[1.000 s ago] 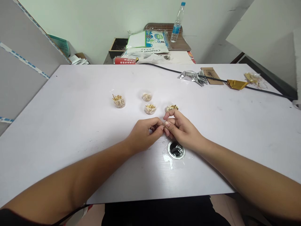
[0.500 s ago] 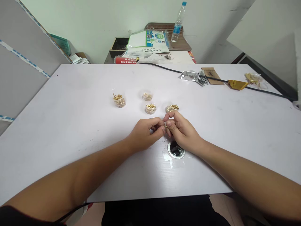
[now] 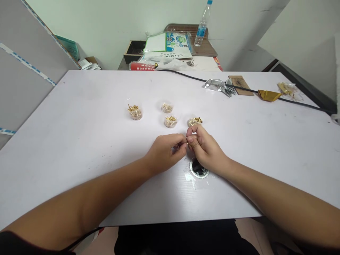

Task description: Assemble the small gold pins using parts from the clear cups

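Fingertip to fingertip, my left hand [image 3: 166,152] and my right hand [image 3: 208,148] meet over the middle of the white table. A tiny slim gold-coloured metal piece [image 3: 187,143] shows between them, pinched by my right thumb and fingers. My left thumb and index finger close on its other end, though what lies inside them is mostly hidden. Just beyond my right hand is a small clear tub [image 3: 192,123] of gold pieces. Similar tubs of gold pin-like pieces stand left of it: one tub [image 3: 170,122], another tub [image 3: 167,107] and a fuller tub [image 3: 136,113].
Beneath my right wrist lies a round, white-rimmed black disc [image 3: 199,168] with clear tape around it. A black cable [image 3: 183,75] crosses the back, past a silver packet [image 3: 215,84], a brown card [image 3: 241,85] and a gold packet [image 3: 268,95]. A water bottle [image 3: 202,30] stands behind.
My fingertips have come slightly closer together, and less of the gold piece shows between them. The view has shifted a little; the tubs stay in place.
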A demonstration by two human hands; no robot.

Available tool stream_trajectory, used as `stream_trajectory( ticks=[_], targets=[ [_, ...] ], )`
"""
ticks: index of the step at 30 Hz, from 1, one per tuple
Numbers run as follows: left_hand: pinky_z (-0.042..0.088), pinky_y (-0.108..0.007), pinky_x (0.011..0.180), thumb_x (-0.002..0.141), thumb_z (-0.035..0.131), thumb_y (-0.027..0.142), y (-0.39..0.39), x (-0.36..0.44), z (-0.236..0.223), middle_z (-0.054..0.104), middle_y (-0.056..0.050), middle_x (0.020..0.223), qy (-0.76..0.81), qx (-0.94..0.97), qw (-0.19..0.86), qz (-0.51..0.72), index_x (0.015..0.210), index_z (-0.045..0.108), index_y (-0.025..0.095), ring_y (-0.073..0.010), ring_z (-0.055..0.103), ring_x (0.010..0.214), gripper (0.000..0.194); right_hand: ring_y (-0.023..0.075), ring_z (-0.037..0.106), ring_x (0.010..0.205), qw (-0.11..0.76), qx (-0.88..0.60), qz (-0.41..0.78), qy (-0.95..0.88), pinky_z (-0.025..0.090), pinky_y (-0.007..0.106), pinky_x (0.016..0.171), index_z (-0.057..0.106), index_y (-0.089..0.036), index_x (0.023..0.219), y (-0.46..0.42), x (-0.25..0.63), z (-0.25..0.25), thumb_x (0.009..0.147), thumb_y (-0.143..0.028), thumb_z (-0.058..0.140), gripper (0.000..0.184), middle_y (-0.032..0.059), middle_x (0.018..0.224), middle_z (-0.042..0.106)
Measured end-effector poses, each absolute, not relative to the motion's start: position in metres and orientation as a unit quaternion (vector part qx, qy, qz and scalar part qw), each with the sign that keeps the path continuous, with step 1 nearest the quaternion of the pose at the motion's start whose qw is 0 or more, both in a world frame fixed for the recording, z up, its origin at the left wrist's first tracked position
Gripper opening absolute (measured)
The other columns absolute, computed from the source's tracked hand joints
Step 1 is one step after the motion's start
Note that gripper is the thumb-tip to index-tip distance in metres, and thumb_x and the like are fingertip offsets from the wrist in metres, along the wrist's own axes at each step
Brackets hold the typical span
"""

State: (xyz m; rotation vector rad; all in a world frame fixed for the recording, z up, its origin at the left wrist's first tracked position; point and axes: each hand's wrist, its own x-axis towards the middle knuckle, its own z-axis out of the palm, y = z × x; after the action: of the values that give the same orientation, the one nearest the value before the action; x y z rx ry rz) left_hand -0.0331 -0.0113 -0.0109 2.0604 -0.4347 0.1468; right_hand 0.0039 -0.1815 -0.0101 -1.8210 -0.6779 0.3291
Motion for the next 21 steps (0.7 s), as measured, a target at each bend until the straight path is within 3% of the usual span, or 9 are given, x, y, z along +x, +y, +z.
stream_trajectory(
  ticks=[9, 21],
  targets=[
    [0.034, -0.019, 0.053, 0.084, 0.048, 0.016, -0.0138, -0.0350, -0.0082, 0.048, 0.004, 0.059, -0.159, 0.862, 0.477, 0.064, 0.067, 0.050, 0.015, -0.0065, 0.037, 0.052, 0.018, 0.0105, 0.044, 0.055, 0.541, -0.787, 0.117, -0.271, 0.037, 0.022, 0.053, 0.042, -0.018, 0.098, -0.1781, 0.0012, -0.0129, 0.102, -0.039, 0.037, 0.022, -0.0027, 0.062, 0.047],
    [0.035, -0.018, 0.054, 0.086, 0.050, 0.017, -0.0133, -0.0343, -0.0093, 0.049, 0.004, 0.060, -0.146, 0.847, 0.508, 0.052, 0.069, 0.052, 0.015, -0.0060, 0.039, 0.054, 0.017, 0.0091, 0.039, 0.052, 0.598, -0.757, 0.154, -0.213, 0.033, 0.019, 0.048, 0.044, -0.018, 0.098, -0.1735, -0.0010, -0.0177, 0.099, -0.053, 0.040, 0.035, -0.0031, 0.063, 0.044]
  ],
)
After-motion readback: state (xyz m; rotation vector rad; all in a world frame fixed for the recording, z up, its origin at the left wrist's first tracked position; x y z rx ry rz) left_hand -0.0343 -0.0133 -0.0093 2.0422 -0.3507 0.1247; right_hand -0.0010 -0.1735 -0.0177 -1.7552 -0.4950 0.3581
